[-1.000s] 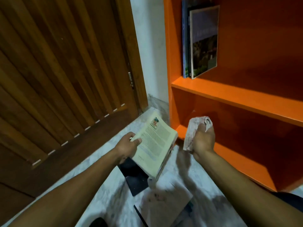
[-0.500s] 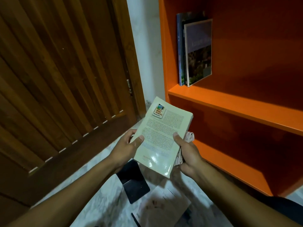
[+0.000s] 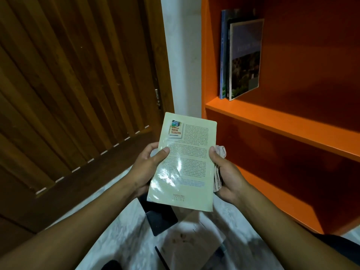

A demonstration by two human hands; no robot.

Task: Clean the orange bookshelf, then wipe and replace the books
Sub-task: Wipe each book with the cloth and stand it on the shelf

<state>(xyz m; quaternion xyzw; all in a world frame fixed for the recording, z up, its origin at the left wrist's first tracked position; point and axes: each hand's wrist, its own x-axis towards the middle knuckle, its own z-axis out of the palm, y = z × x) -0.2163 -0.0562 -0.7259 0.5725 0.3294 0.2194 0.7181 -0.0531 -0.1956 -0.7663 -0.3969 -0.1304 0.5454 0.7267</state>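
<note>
— Holding the cream paperback (image 3: pixel 185 162) with both hands now, isn't she? A second ago only the left hand (image 3: pixel 145 170) had it, low over the floor, and the right hand (image 3: pixel 227 179) was up by the lower shelf with the cloth (image 3: pixel 219 170).

— Yes. That paperback has come up off the floor pile and sits back cover upward, level between the two hands. I judge the wiping of this one is about to start or just finishing; the cover shines, but I cannot tell which.

— And the fingers?

— Left thumb lies flat on the cover's left edge, the other fingers curled underneath. Right thumb presses the right edge, and the crumpled cloth is pinched between that palm and the paperback's side. Both forearms reach forward, wrists level.

— Below the paperback?

— A dark book (image 3: pixel 161 219) and a pale, stained one (image 3: pixel 191 248) lie on the marble floor (image 3: pixel 120 240), not yet replaced.

— Beyond it?

— The orange bookshelf (image 3: pixel 282 123) stands to the paperback's right, and further up, three standing books (image 3: pixel 241 59) lean at the shelf's left end. A wooden door (image 3: pixel 78 94) is off to the left.
</note>
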